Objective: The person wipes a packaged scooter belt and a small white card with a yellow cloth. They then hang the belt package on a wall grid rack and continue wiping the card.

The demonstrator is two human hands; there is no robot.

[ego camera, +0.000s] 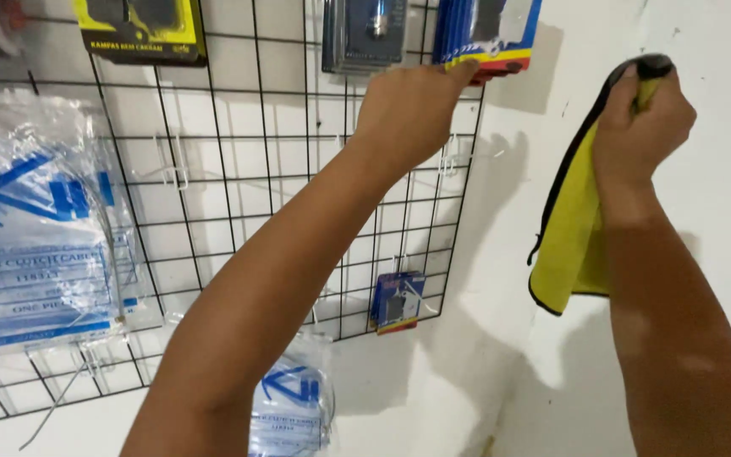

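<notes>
Reaching up across a black wire grid panel fixed to the white wall, the left hand has its fingers curled against the lower edge of a blue, yellow and red carded blister pack hanging at the panel's top right corner. They touch the pack, but I cannot tell whether they actually pinch it.

The right hand is off to the side of the panel, pressed to the bare wall, with its fingers closed tight around the top of a yellow microfibre cloth with a black border. The rest of the cloth hangs loose below the fist, alongside the wrist.

On the panel hang several packages. A clear plastic bag with blue arrow print holds what looks like coiled cable and covers much of the left side. A second similar bag hangs below the panel, partly hidden by the left forearm. A yellow and black carded pack sits top left, a dark grey blister pack top centre, and a small blue carded pack near the lower right corner. Bare white hooks stick out between them.
</notes>
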